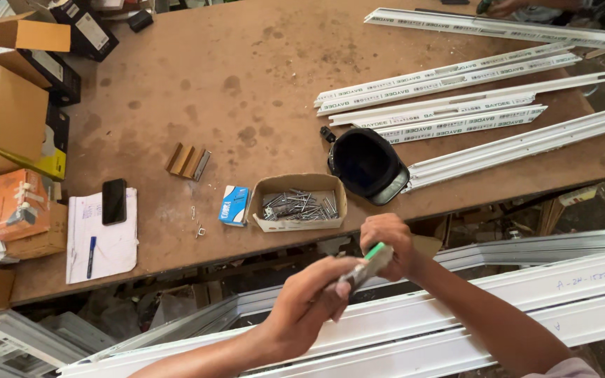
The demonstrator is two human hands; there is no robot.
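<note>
At the left edge of the brown counter [232,84] stands a cluster of packages: an open tan cardboard carton [10,115] lying on its side, black boxes [82,28] with pale labels behind it, a yellow-edged box [52,159] beneath it, and an orange-and-white box [14,203] nearer the front. A sheet of white paper [103,238] lies beside these, with a dark phone [113,201] and a blue pen [91,256] on it. Near the front edge sits a small blue-and-white packet [234,205], just beside a shallow open cardboard tray [301,183] holding a heap of grey metal screws [299,206]. To the right of the tray a black open-topped container [365,164] leans on its side; its inside looks dark. White profile strips [449,77] with printed labels lie across the right of the counter.

Below the counter edge, over long white frame profiles [456,315], both hands meet. The left hand [309,304] has its fingers closed around a small grey tool with a green tip [365,262], and the right hand [386,241] is curled shut over the green end of the same tool.
</note>
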